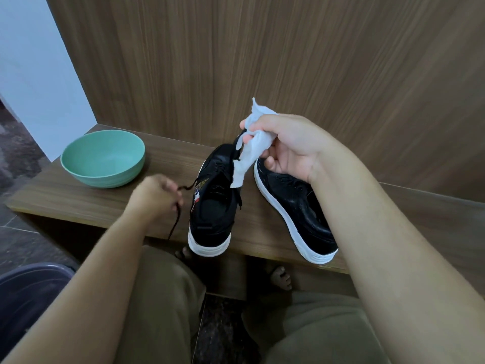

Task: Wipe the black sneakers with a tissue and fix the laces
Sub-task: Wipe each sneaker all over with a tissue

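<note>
On the wooden worktop two black sneakers with white soles sit side by side, heels toward the near edge: the left sneaker stands upright with its opening facing up, and the right sneaker lies just beside it, tilted so its white sole edge shows. The left hand, blurred, is curled around a dark lace that runs from the left sneaker, its loose end hanging down past the worktop's front edge. The right hand is raised above the sneakers' toes and grips a crumpled white tissue, pinched between thumb and fingers, with a strip of it dangling down over the left sneaker's tongue. A green bowl stands well to the left of the shoes near the worktop's back corner. Behind everything rises a wood-grain panel. Below the edge, bare toes show on the floor.
</note>
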### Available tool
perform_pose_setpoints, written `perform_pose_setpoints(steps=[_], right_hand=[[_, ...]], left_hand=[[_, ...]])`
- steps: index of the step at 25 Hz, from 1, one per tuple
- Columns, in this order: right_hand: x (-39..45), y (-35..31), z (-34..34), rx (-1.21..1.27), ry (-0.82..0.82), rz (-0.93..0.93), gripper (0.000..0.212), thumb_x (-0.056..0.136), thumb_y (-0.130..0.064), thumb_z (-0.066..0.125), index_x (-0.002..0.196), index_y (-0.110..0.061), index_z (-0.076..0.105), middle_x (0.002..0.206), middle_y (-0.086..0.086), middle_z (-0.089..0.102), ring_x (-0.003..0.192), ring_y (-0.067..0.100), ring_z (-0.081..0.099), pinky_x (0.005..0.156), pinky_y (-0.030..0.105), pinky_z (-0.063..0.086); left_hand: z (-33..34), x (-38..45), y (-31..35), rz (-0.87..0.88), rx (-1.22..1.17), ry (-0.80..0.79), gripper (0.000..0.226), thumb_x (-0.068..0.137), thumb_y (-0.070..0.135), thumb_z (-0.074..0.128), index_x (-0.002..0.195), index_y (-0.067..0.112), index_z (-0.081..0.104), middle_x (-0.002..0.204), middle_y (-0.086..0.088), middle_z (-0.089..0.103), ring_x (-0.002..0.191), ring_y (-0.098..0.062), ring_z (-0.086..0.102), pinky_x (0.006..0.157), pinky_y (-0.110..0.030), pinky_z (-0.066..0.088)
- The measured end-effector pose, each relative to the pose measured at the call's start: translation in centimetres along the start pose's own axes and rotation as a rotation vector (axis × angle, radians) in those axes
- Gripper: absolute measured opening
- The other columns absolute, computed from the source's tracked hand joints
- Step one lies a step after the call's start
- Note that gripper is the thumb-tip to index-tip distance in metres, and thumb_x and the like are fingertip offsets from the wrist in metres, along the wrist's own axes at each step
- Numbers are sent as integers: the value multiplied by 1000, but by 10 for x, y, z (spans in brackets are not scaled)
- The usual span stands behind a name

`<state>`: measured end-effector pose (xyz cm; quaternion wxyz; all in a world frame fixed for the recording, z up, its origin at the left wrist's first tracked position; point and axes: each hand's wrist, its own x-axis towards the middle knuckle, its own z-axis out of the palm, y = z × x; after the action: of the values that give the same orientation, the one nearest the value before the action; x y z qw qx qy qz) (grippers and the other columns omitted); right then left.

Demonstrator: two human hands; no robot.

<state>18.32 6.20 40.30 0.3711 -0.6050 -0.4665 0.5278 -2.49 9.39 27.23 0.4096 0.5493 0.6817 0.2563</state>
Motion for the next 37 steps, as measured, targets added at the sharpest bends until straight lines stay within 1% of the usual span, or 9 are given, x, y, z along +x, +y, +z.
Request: perform_pose_setpoints(steps=[3, 10, 14, 18, 22, 25, 28, 31, 37], right_hand=[[3, -8, 1, -61, -38, 10, 20, 84, -13, 51, 86, -21, 70, 57, -8, 57, 58, 7, 48, 45, 18, 34], [-1, -17, 5, -216, -13, -53, 21, 80, -11, 50, 81, -22, 68, 50, -9, 55, 48, 7, 52, 47, 18, 33], [-3, -7, -8, -183, -16, -76, 23, 79, -10, 49, 79, -23, 68, 54, -9, 57, 53, 7, 51, 54, 22, 36], [-5, -8, -5, -184, -79, -89, 24, 79, -12, 50, 82, -23, 71, 59, -6, 60, 58, 10, 56, 62, 26, 38], [-10, -15, -14, -224, 13, -127, 28, 75, -9, 53, 93, -16, 73, 79, -2, 67, 71, 15, 62, 66, 27, 43], [-21, -7, -29, -33, 228, -179, 29, 76, -2, 49, 87, -13, 73, 87, 1, 66, 58, 10, 63, 51, 22, 49], [-36, 16, -44, 215, 388, -182, 23, 83, -4, 48, 80, -15, 68, 79, -3, 64, 41, 4, 57, 48, 22, 47], [-48, 55, -50, 277, 447, -91, 24, 85, -7, 47, 76, -17, 67, 67, -1, 62, 39, 9, 60, 60, 36, 51], [-47, 116, -50, 301, 447, 133, 27, 79, -6, 47, 83, -16, 72, 84, 11, 62, 91, 37, 66, 75, 42, 52]], left_hand=[[-15, -18, 41, 155, -472, -173, 25, 85, 8, 64, 105, 20, 55, 73, -2, 71, 55, -6, 60, 45, -19, 47], [7, -35, 98, 365, -49, -343, 14, 81, 3, 66, 76, 16, 65, 62, -2, 61, 56, -5, 63, 51, -16, 53], [-10, -36, 109, 456, 5, -237, 8, 80, 8, 70, 87, 11, 70, 64, -2, 59, 54, -2, 60, 52, -16, 52], [-10, -43, 116, 437, 3, -389, 21, 76, 14, 74, 97, 14, 70, 89, -15, 66, 77, -12, 65, 64, -23, 55], [-9, -37, 114, 437, -167, -205, 5, 83, 16, 67, 87, 12, 69, 82, -11, 66, 68, -9, 64, 55, -20, 52], [-16, -33, 111, 506, -188, -104, 10, 85, 8, 65, 90, 16, 69, 83, -9, 70, 69, -8, 64, 58, -21, 54], [-20, -34, 109, 627, -1, 33, 19, 83, 10, 67, 97, 22, 65, 83, -2, 73, 71, -13, 65, 73, -28, 55], [-18, -40, 100, 676, 118, 121, 33, 80, 5, 67, 103, 24, 55, 80, 11, 71, 73, -7, 64, 76, -14, 46], [8, -34, 54, 758, 426, 247, 31, 72, -4, 61, 93, 18, 55, 81, 0, 61, 73, -23, 59, 66, -36, 47]])
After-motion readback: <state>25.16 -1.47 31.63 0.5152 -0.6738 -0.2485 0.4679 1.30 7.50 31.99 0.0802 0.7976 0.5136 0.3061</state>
